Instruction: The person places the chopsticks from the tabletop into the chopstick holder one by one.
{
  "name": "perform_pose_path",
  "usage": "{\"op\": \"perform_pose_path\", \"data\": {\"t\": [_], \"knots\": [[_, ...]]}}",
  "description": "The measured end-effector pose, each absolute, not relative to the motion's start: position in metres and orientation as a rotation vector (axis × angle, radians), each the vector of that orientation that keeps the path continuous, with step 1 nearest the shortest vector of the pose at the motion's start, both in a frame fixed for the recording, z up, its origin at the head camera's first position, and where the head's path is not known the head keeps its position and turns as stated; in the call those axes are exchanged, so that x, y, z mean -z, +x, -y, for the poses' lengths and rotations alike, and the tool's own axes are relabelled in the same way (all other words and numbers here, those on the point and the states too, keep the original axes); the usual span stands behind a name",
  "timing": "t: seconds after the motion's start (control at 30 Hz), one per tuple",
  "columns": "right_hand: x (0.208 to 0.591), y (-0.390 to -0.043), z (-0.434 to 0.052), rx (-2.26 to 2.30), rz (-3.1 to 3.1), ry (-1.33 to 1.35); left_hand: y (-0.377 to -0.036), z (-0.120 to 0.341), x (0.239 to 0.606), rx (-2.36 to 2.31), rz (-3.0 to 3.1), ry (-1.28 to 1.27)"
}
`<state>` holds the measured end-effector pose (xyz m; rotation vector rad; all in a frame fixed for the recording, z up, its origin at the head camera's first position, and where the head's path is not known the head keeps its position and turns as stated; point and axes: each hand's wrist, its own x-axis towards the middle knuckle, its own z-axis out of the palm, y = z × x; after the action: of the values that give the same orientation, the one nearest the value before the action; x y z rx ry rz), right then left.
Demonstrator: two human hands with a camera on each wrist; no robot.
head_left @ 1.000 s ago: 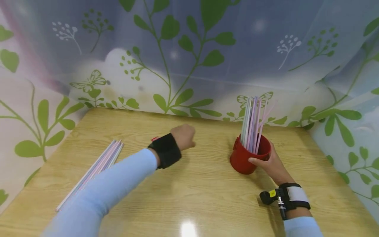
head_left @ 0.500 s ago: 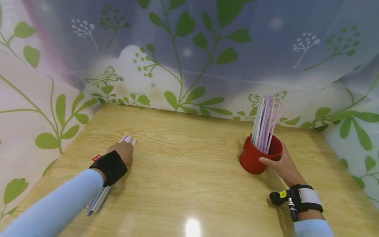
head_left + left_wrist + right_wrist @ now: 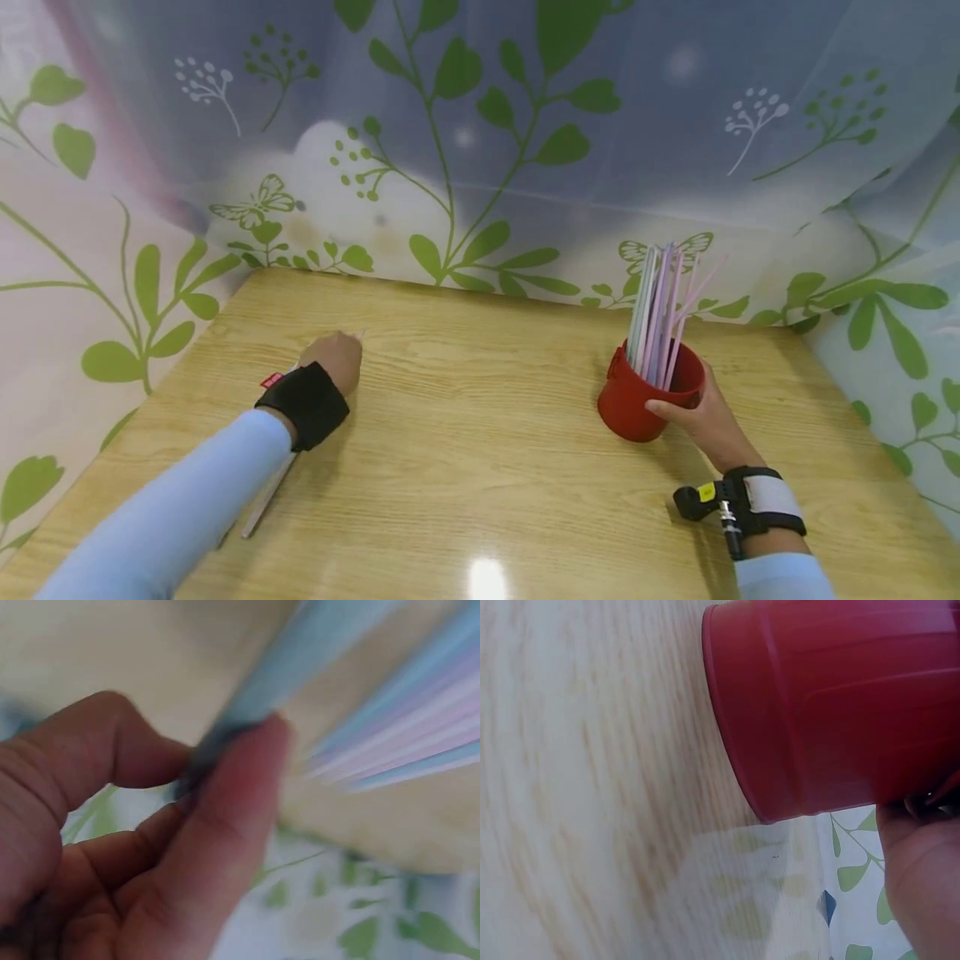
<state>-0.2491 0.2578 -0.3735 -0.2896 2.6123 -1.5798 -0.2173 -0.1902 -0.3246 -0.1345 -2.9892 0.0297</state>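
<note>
My left hand is low on the left side of the wooden table, over a bundle of pastel straws that my sleeve mostly hides. In the left wrist view the thumb and curled fingers pinch a light blue straw, with the other straws lying beside it. A red cup stands at the right, holding several upright pastel straws. My right hand grips the cup's side; the cup fills the right wrist view, with the thumb at its edge.
A leaf-patterned curtain closes in the table at the back and on both sides. Bare wood lies between the two hands and toward the near edge.
My left hand swung from the table's middle back to the straws at the left and pinched one. The right hand and red cup have stayed put.
</note>
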Motion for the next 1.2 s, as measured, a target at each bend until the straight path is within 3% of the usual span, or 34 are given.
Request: {"op": "perform_pose_path", "data": {"t": [0.23,0.37,0.5,0.73,0.83,1.0,1.2], "knots": [[0.37,-0.25,-0.257,1.581,-2.624,-0.322,-0.256,0.116,0.206,0.822,2.584,-0.449],[0.369,-0.252,-0.256,1.593,-2.619,-0.36,-0.259,0.048,0.17,1.126,2.129,-0.711],[0.372,-0.253,-0.254,1.611,-2.609,-0.383,-0.264,-0.015,0.188,1.203,1.985,-0.874],[0.379,-0.258,-0.242,1.631,-2.561,-0.386,-0.278,-0.062,0.275,1.025,2.367,-0.917],[0.379,-0.256,-0.242,1.611,-2.575,-0.394,-0.28,-0.065,0.294,0.98,2.531,-0.857],[0.375,-0.254,-0.243,1.613,-2.59,-0.406,-0.286,-0.056,0.291,0.833,2.651,-0.786],[0.37,-0.254,-0.242,1.635,-2.576,-0.386,-0.284,0.005,0.275,0.631,2.846,-0.727]]}}
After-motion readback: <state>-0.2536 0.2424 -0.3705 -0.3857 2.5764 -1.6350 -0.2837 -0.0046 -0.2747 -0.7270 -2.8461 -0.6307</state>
